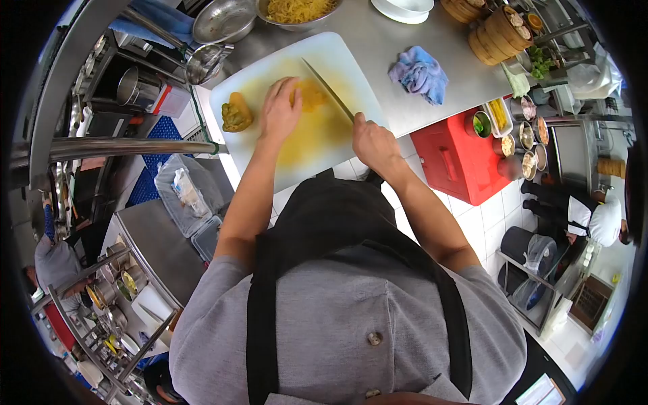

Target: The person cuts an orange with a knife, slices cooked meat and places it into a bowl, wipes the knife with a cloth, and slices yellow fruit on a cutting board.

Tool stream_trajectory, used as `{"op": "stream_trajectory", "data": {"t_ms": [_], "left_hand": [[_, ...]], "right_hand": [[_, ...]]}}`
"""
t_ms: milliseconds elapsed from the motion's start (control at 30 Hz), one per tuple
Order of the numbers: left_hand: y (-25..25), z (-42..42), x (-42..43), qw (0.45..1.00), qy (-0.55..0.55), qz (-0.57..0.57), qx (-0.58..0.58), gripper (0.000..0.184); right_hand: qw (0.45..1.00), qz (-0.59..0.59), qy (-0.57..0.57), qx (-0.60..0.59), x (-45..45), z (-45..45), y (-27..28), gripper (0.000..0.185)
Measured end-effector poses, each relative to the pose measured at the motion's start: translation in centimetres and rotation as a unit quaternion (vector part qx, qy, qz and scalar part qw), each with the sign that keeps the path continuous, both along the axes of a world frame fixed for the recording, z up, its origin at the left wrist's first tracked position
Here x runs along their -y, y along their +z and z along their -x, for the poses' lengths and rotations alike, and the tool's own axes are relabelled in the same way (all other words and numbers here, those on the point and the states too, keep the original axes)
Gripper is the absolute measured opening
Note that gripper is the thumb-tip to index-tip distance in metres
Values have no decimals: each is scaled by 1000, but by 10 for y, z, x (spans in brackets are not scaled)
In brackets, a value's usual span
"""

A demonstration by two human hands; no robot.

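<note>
My right hand is closed around the handle of a knife. Its long blade slants up and left over the white cutting board. Curled fingers of my left hand rest at the left edge of a small heap of thin orange slices; the fingertips are partly hidden. The blade lies just right of those slices. On the board's left side sits a yellow-orange chunk with green-brown patches, perhaps a piece of squash. Yellow-orange stain covers the board's middle.
A bowl of yellow shreds and a metal bowl stand beyond the board. To the right lie a crumpled blue-purple cloth and bamboo steamers. Below the counter is a red box. A person in white stands far right.
</note>
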State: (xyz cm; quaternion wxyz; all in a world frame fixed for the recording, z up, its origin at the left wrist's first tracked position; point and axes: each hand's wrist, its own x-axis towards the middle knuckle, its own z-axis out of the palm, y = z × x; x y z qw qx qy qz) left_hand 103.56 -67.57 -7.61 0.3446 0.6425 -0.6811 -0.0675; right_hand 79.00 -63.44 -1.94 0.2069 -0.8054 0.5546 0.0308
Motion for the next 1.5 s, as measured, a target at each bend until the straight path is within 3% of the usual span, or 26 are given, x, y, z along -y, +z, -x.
{"op": "stream_trajectory", "data": {"t_ms": [67, 100, 167, 600, 700, 900, 1000, 1300, 1500], "left_hand": [[8, 13, 5, 995, -82, -21, -44, 22], [1, 15, 9, 995, -83, -21, -46, 22], [-19, 19, 17, 995, -76, 59, -39, 13], [-24, 24, 22, 994, -58, 86, -12, 13], [-22, 24, 20, 995, -57, 75, -11, 13], [-19, 25, 18, 996, -52, 62, -26, 12], [-19, 24, 18, 996, -52, 71, -31, 13], [-22, 24, 19, 993, -53, 101, -23, 13], [-26, 24, 19, 992, -59, 108, -20, 15]], "right_hand": [[1000, 6, 2, -4, 0, -5, 10, 31], [1000, 13, 6, -7, 0, -9, 13, 30], [1000, 12, 9, -9, 1, -14, 14, 28], [998, 17, 40, -49, -13, 5, 24, 20], [999, 37, 24, 2, 15, -18, -15, 20], [997, 62, 20, 40, 39, -35, -29, 20], [1000, 10, 21, -1, 28, -33, 12, 20], [999, -30, 20, -37, -14, 2, 31, 20], [999, 31, 20, 25, 30, -35, -17, 19]]}}
